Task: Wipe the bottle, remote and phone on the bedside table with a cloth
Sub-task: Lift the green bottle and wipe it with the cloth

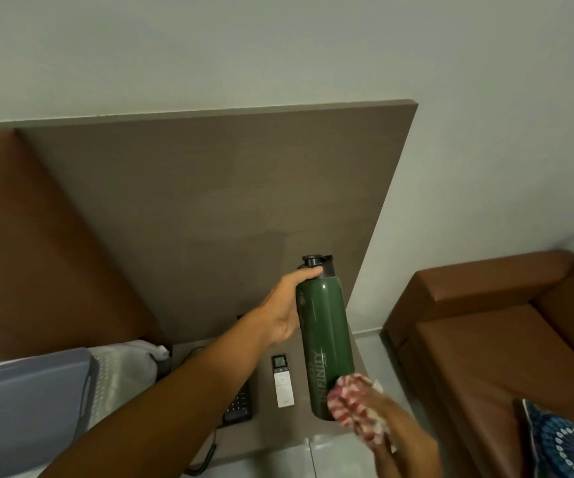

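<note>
A tall dark green bottle [325,336] with a black cap is lifted above the bedside table [268,439], slightly tilted. My left hand [287,305] grips it near the shoulder, just under the cap. My right hand [387,422] presses a red and white cloth [351,407] against the bottle's lower end. A white remote [282,381] lies flat on the table, left of the bottle. A dark phone with a keypad [239,403] and a coiled cord lies left of the remote, partly hidden by my left forearm.
A grey-brown headboard panel [209,219] rises behind the table. A grey perforated basket [26,405] sits on the bed at the lower left. A brown sofa [485,339] with a blue patterned cushion [561,446] stands to the right.
</note>
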Tool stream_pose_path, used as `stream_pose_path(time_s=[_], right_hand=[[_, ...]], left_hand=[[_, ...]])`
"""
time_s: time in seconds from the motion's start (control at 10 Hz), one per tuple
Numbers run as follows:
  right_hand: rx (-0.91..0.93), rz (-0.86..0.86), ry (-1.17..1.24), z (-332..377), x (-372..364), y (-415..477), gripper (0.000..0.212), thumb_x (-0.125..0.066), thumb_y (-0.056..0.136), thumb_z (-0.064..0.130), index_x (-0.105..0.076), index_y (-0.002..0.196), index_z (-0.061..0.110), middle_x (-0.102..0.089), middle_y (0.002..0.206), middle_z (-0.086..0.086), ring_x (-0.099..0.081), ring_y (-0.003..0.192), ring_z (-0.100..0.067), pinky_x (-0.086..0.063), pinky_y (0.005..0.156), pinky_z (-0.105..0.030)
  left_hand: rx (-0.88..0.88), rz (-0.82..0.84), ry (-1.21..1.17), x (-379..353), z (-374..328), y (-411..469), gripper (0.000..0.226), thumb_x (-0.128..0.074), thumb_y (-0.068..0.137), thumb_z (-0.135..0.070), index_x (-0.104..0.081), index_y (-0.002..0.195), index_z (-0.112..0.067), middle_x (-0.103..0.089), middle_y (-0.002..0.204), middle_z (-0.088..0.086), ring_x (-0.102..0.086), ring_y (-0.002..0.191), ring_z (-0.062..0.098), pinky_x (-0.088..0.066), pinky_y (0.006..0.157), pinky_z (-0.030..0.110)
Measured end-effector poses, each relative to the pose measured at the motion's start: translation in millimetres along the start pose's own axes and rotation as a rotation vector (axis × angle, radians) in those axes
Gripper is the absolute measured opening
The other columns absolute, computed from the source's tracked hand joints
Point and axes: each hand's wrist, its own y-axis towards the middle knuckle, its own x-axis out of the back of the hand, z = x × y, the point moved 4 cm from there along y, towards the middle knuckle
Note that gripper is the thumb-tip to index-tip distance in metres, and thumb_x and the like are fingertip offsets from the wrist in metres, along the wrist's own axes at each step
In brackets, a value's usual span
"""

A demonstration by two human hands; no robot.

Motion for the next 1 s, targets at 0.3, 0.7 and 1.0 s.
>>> stream_pose_path(time_s=[0.3,0.7,1.0], right_hand=[[0.281,-0.328,0.183,19.1,52.9,66.8,0.037,-0.063,0.089,0.010,-0.062,0.125,0.014,-0.067,0.122,0.003,-0.063,0.111,-0.011,-0.055,0.088,-0.040],[0.084,0.346,-0.103,10.9,-1.1,8.8,0.082,-0.031,0.088,0.063,-0.006,0.149,0.014,0.019,0.155,-0.019,-0.023,0.143,-0.009,-0.009,0.118,-0.034],[0.253,-0.374,0.019,10.9,56.0,35.7,0.048,-0.067,0.084,0.004,-0.060,0.128,0.021,-0.058,0.133,0.010,-0.053,0.124,-0.010,-0.047,0.100,-0.038]], left_hand=[[0.029,-0.055,0.161,-26.1,-1.4,-7.7,0.067,-0.083,0.074,-0.042,-0.062,0.128,-0.007,-0.072,0.122,0.019,-0.070,0.110,0.032,-0.056,0.097,0.045],[0.018,0.010,0.009,-9.1,-8.2,0.0,0.051,-0.075,0.077,-0.042,-0.074,0.113,-0.006,-0.074,0.102,0.013,-0.070,0.094,0.028,-0.053,0.095,0.043],[0.031,-0.037,0.197,-13.3,-12.8,1.1,0.050,-0.080,0.068,-0.048,-0.072,0.108,-0.020,-0.076,0.105,0.005,-0.071,0.105,0.025,-0.056,0.092,0.043]])
